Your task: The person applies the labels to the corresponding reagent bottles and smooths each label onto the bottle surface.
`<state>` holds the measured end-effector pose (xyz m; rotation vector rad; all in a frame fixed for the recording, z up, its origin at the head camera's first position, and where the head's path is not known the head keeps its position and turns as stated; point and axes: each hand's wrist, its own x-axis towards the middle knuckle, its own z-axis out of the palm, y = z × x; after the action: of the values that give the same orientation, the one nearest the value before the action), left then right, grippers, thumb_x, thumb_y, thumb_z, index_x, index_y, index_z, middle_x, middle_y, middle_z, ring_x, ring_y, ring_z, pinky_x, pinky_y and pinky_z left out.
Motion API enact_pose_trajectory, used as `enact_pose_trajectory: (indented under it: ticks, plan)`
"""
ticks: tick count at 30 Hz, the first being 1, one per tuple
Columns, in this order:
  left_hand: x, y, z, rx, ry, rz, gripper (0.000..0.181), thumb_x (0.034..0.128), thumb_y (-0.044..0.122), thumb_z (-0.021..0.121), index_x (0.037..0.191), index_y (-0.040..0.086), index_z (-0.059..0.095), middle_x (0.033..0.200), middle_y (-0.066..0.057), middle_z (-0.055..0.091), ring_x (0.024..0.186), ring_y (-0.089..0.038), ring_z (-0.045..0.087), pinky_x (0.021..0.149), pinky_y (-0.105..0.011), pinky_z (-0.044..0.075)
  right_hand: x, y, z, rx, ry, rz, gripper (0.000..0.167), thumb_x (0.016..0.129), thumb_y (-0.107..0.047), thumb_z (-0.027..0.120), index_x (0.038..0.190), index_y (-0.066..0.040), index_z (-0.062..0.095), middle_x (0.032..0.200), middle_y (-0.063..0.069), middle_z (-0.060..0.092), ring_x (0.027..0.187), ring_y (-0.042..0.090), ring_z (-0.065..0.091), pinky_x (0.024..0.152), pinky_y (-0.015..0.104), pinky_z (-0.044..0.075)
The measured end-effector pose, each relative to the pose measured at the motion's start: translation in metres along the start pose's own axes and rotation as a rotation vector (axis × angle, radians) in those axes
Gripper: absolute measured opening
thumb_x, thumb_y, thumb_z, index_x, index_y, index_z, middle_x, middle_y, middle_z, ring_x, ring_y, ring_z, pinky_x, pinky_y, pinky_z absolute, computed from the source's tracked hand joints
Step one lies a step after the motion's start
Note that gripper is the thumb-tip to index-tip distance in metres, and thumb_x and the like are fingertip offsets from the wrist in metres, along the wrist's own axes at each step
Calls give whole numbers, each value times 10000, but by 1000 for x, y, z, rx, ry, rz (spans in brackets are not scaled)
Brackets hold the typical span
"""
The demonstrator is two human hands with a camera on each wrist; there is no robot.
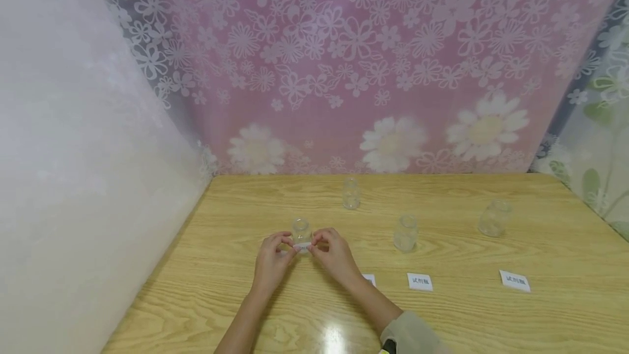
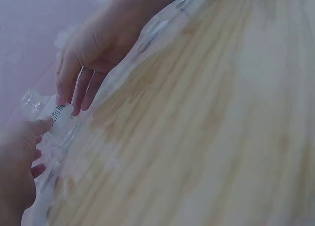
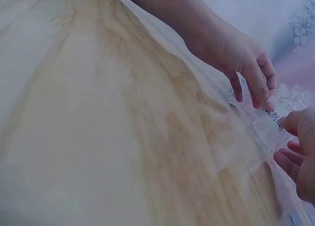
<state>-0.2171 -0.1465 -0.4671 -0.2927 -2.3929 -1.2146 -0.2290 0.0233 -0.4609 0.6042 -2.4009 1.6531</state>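
Note:
A small clear glass bottle [image 1: 301,227] stands upright on the wooden table. Across the front of its lower part lies a white label [image 1: 303,247] with dark printed Chinese characters. My left hand [image 1: 270,263] pinches the label's left end between thumb and fingers, and my right hand [image 1: 338,260] pinches the other end. Both wrist views show thumbs and fingertips at the ends of the label [image 2: 60,114], with the clear glass close behind it. Whether the label is stuck to the glass, I cannot tell.
Three more clear glass bottles stand apart: one at the back [image 1: 351,195], another right of my hands [image 1: 405,235], the last farther right [image 1: 494,218]. White labels [image 1: 420,282] [image 1: 515,281] lie nearer the front; my right forearm partly covers another label [image 1: 369,278].

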Motion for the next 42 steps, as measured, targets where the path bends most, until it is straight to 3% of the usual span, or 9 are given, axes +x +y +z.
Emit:
enact_pose_trajectory:
  ticks: [18,26,35,42]
  plan:
    - [3,-1,2,-14,8,-18,131,762,127,740,824,98,628,1079,-64,632,1034,-280,526,798,-425,469,4,4,3,15,2,-17,90,850,-43,646,838,-39,557,1096,135,546,1022,338,553,794,280,491]
    - [4,1,1,-36,16,-60,139,756,134,745,824,72,640,1045,-63,644,977,-265,548,792,-407,470,6,3,7,-40,55,-20,95,836,-38,660,832,-46,566,1055,110,570,975,307,578,760,254,500]
    - [5,0,3,-105,22,-139,159,754,143,751,821,57,636,1012,-59,654,780,-186,594,648,-254,510,5,5,10,-36,106,-44,95,825,-43,676,838,-29,583,990,93,594,924,270,606,744,236,501]
    - [4,1,2,-132,21,-146,290,747,150,757,956,55,579,976,-53,650,850,-219,591,686,-307,517,4,7,10,-24,108,-51,92,827,-50,673,838,-17,587,991,107,604,915,267,611,749,245,501]
